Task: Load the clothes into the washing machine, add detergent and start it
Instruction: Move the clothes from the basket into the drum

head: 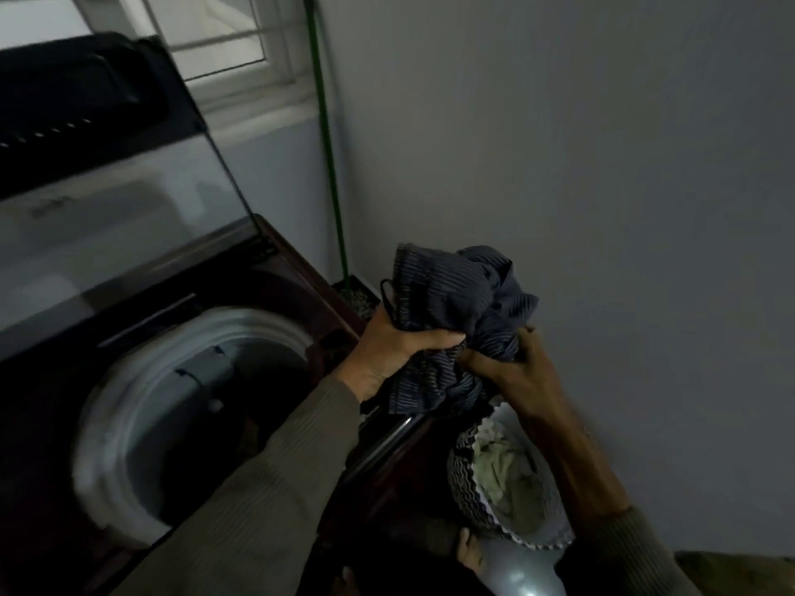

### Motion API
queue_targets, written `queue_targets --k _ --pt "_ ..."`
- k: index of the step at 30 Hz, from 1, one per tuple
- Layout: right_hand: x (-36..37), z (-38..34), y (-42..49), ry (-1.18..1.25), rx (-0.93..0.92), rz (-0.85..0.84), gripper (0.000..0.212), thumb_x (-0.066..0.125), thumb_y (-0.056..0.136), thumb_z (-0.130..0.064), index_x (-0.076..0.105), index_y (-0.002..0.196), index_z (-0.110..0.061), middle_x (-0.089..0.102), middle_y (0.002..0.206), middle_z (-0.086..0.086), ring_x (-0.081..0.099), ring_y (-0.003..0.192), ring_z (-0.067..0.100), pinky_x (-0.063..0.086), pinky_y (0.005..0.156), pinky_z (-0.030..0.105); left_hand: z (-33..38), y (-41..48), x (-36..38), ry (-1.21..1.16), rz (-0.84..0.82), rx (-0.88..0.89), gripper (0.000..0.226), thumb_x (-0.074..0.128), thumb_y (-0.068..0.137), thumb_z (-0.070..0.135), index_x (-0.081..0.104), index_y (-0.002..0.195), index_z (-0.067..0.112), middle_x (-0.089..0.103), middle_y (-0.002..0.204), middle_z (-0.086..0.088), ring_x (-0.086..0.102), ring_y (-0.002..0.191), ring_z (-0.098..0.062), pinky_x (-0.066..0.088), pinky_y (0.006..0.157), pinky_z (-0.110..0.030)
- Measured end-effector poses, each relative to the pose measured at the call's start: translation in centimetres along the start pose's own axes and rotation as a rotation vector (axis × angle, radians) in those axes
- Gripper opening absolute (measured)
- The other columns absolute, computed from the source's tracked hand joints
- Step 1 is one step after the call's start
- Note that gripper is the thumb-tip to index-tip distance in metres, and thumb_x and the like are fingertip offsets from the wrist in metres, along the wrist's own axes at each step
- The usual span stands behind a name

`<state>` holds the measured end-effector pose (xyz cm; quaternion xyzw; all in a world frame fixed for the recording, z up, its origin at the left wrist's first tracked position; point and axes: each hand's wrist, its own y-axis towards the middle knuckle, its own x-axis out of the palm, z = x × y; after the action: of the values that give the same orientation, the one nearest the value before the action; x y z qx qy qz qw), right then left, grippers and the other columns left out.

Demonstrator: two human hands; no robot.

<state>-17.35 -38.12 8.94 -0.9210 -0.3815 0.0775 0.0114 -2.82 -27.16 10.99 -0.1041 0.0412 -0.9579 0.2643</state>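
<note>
Nearest to me, at the bottom edge, stands the laundry basket (469,488), a scallop-rimmed container to the right of the machine. Pale clothes (509,473) remain inside it, so I judge loading unfinished. It sits close by the machine, presumably so each lift is short.

Above the basket I have both hands closed on one dark striped garment (456,303). The left hand (398,348) clenches the bunched cloth from the machine side; the right hand (518,367) grips the other side, fingers buried in the folds. The garment is gathered into a ball, I judge to keep loose ends from trailing or catching on the machine's edge during transfer. It is held clear of the basket, level with the machine's right rim, not yet over the opening.

Further left lies the washing machine drum (185,406), a top-loader. Its contents are too dark to make out. The lid (103,174) stands raised behind it, leaving the opening free to receive the load.

Beyond, a green pole (327,144) stands in the corner beside a window (206,32). No detergent is visible.
</note>
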Motion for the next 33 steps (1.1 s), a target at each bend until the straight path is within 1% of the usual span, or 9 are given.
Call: queue_targets --k 5,9,14,17,20,24,27,29,33 --pt "5.3 -0.6 0.3 0.016 -0.11 -0.128 0.084 0.093 0.063 -0.029 0.05 0.131 -0.005 0.066 0.122 0.009 0.066 0.111 0.023 0.058 0.089 0.041 1.8 -2.8 -5.5 0.015 -0.004 0.053 0.046 0.071 0.071 -0.02 0.066 0.1 0.015 0.076 0.089 0.015 0.07 0.09 -0.001 0.057 0.077 -0.019" --pt "10.0 -2.1 -0.3 0.062 -0.14 -0.329 0.082 0.091 0.066 -0.025 0.051 0.135 -0.009 0.066 0.129 -0.001 0.062 0.12 0.017 0.052 0.098 0.038 2.2 -5.3 -10.6 -0.019 0.006 -0.001 0.044 0.072 0.062 -0.003 0.065 0.103 0.011 0.076 0.09 0.01 0.07 0.088 -0.007 0.056 0.073 -0.02" --pt "16.0 -3.1 -0.5 0.145 -0.213 -0.321 0.072 0.09 0.065 -0.024 0.059 0.126 -0.002 0.068 0.124 0.007 0.065 0.115 0.024 0.054 0.096 0.044 3.7 -7.7 -14.8 -0.011 0.144 0.006 0.04 0.063 0.081 -0.013 0.062 0.114 0.01 0.074 0.09 0.013 0.069 0.083 0.001 0.056 0.075 -0.016" --pt "19.4 -3.2 0.0 0.171 -0.206 -0.297 0.06 0.086 0.07 -0.007 0.059 0.123 0.002 0.068 0.121 0.014 0.067 0.11 0.03 0.054 0.093 0.055 3.2 -9.2 -17.3 0.161 0.352 0.103 0.052 0.086 0.069 0.017 0.064 0.116 0.022 0.071 0.112 0.012 0.066 0.106 -0.003 0.053 0.093 -0.024" --pt "22.3 -3.9 0.3 0.253 -0.143 -0.306 0.068 0.086 0.067 -0.01 0.055 0.126 0.004 0.067 0.122 0.017 0.067 0.109 0.034 0.054 0.093 0.054 1.5 -10.9 -19.9 0.182 0.589 0.145 0.077 0.087 0.07 0.03 0.042 0.133 0.03 0.057 0.134 0.009 0.057 0.119 -0.003 0.047 0.102 -0.024" --pt "25.4 -5.3 0.4 0.49 0.016 -0.463 0.054 0.074 0.08 -0.003 0.054 0.129 0.006 0.063 0.127 0.022 0.063 0.115 0.039 0.051 0.097 0.05 -0.1 -14.5 -22.1 -0.23 0.498 -0.124 0.072 0.07 0.088 0.044 0.035 0.146 0.019 0.052 0.14 0.003 0.05 0.128 -0.016 0.048 0.099 -0.028" --pt "29.0 -5.9 -0.1 0.557 0.202 -0.616 0.052 0.072 0.086 -0.016 0.056 0.133 -0.001 0.06 0.134 0.02 0.057 0.123 0.039 0.042 0.108 0.055 -1.3 -16.9 -23.2 -0.559 0.656 -0.167 0.033 0.041 0.104 0.008 0.046 0.134 -0.005 0.054 0.127 -0.019 0.054 0.111 -0.038 0.045 0.089 -0.025" --pt "31.1 -5.9 -0.4 0.561 0.289 -0.672 0.052 0.069 0.087 -0.019 0.056 0.134 -0.002 0.059 0.135 0.019 0.057 0.124 0.039 0.043 0.108 0.053 -2.0 -17.9 -23.6 -0.561 0.787 -0.157 0.037 0.031 0.108 0.021 0.05 0.13 -0.002 0.056 0.124 -0.021 0.056 0.086 -0.026 0.047 0.086 -0.033" --pt "33.7 -5.3 -0.3 0.532 0.412 -0.743 0.046 0.062 0.092 -0.021 0.057 0.133 -0.002 0.063 0.131 0.017 0.06 0.121 0.035 0.05 0.102 0.043 -2.1 -18.8 -24.7 -0.654 0.77 -0.059 0.046 0.028 0.107 0.037 0.057 0.128 0.009 0.066 0.12 -0.009 0.063 0.069 -0.013 0.054 0.066 -0.031"
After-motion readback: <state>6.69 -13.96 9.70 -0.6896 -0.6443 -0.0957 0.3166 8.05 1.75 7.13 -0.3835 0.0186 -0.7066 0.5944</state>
